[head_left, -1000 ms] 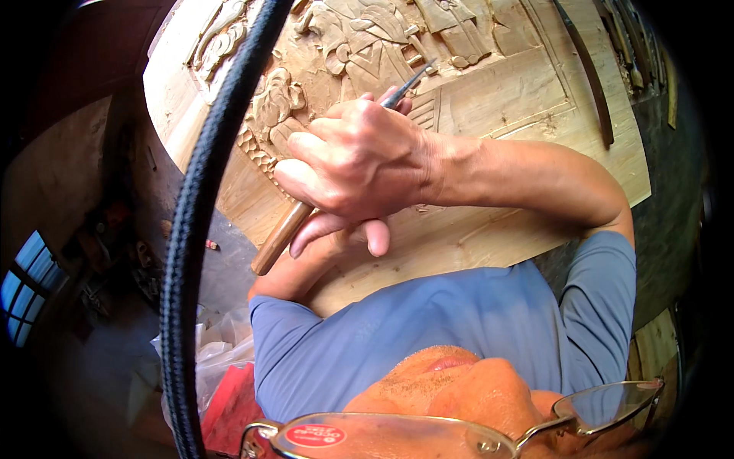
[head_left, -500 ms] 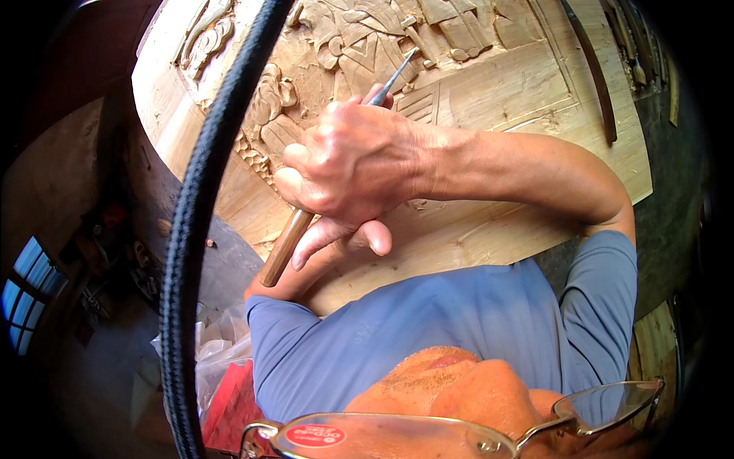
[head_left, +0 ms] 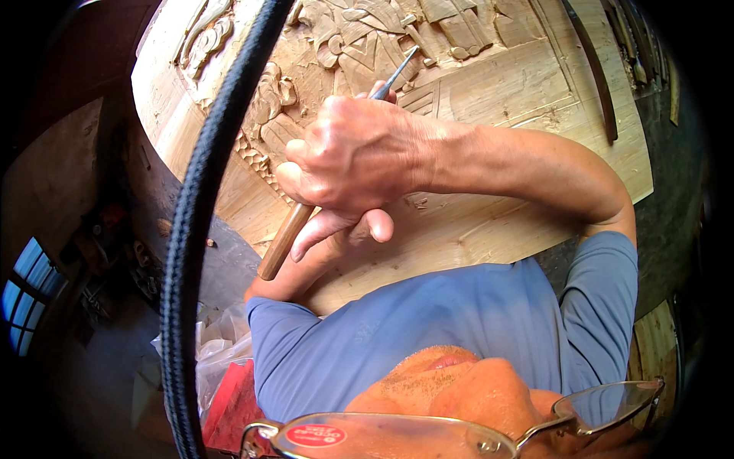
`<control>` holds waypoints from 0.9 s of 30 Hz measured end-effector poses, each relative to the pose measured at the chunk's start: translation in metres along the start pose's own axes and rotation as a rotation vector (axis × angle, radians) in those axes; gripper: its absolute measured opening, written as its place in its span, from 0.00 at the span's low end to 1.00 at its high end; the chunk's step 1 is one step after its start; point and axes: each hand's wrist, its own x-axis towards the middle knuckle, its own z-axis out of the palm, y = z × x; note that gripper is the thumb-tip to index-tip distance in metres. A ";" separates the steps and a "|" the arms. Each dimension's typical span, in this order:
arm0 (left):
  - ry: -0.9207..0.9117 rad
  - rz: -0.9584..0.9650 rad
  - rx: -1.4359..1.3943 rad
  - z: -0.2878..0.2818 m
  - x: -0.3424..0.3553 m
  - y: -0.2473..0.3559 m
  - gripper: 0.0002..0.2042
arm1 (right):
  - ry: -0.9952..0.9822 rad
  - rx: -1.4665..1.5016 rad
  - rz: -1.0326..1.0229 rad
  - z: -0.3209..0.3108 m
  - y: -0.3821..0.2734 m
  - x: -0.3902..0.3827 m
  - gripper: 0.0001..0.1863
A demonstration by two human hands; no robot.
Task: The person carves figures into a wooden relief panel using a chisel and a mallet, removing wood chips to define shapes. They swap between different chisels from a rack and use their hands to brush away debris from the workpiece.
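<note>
My right hand (head_left: 359, 153) grips a chisel, its long wooden handle (head_left: 283, 241) sticking out toward the lower left and its narrow steel blade (head_left: 396, 74) pointing up and right over a carved relief panel (head_left: 359, 46) of pale wood. The thumb and one finger of the gripping hand stand out below the handle. My left hand (head_left: 386, 93) is mostly hidden beneath the right one; a few fingertips show closed against the base of the blade, and its forearm comes in from the lower left. The tip lies near small carved figures, though contact cannot be made out.
A long dark tool (head_left: 592, 73) lies on the panel's right, beside a row of carving tools (head_left: 634, 57) at the upper right. A black braided cable (head_left: 191, 214) crosses the left of the view. Plastic bags (head_left: 214, 344) and a red object (head_left: 229, 398) sit lower left.
Over the last second my hands and the chisel have shifted slightly up and the tip slightly left in view, along with a small shift of the panel. The grip looks the same.
</note>
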 end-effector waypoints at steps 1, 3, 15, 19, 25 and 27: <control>-0.007 -0.004 0.000 -0.001 0.002 -0.003 0.46 | 0.004 0.000 0.006 -0.002 0.000 0.000 0.40; -0.012 0.023 -0.007 -0.021 0.012 -0.029 0.45 | 0.040 -0.023 -0.009 0.001 -0.001 -0.002 0.40; -0.093 0.094 0.056 -0.010 0.024 -0.020 0.41 | 0.081 0.045 -0.024 0.004 0.004 -0.002 0.40; -0.136 0.102 0.077 -0.004 0.034 -0.014 0.40 | 0.079 -0.029 0.069 -0.013 -0.017 -0.004 0.40; -0.115 0.116 0.102 -0.001 0.037 -0.015 0.38 | -0.045 0.104 -0.004 -0.002 -0.015 -0.003 0.40; -0.125 0.099 0.109 -0.002 0.035 -0.012 0.37 | -0.104 0.116 -0.012 -0.002 -0.013 -0.001 0.41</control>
